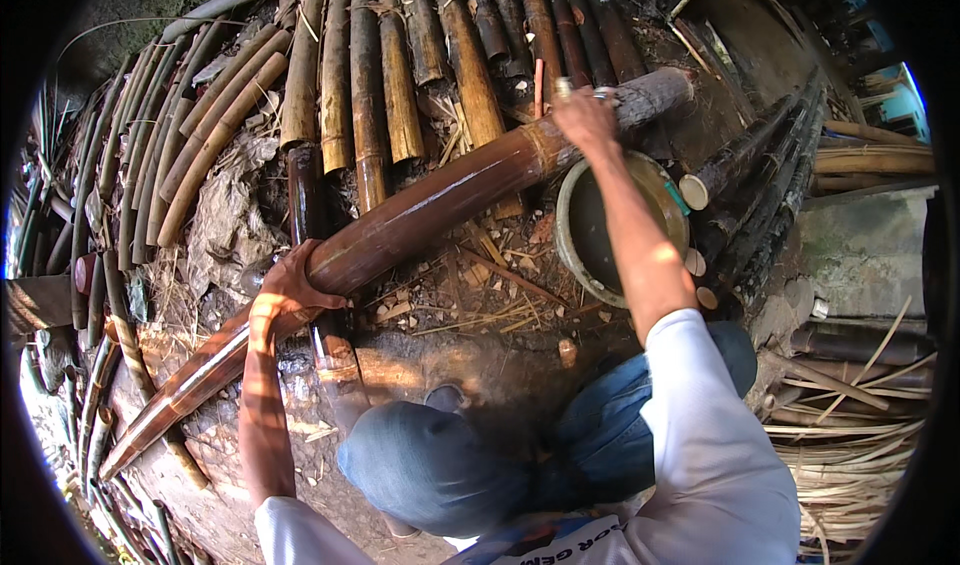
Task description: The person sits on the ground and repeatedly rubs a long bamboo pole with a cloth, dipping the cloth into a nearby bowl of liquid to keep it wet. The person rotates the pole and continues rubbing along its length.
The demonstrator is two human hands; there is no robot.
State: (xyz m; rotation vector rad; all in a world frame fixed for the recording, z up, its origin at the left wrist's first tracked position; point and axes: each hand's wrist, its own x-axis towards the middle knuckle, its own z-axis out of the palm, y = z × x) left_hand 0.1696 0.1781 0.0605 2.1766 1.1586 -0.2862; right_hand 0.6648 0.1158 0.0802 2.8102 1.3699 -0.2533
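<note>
A long, thick bamboo pole [430, 210] slants across my front, from the lower left to the upper right. Its brown skin shines wet along most of its length, while the upper right end is greyish. My left hand [288, 283] grips the pole left of its middle, thumb apart from the fingers. Near the grey part, my right hand [585, 120] is closed on top of the pole; a small pale, shiny bit shows at its fingers, too little to name. Below my right forearm stands a round bucket [572, 265] with murky liquid, partly hidden by the arm.
Several bamboo poles [365, 95] lie side by side beyond, with thinner curved ones [215, 135] at the left. Dark poles [765, 195] lie right of the bucket. Split strips [850, 475] are piled at the lower right. Chips and a crumpled sheet [235, 210] litter the ground.
</note>
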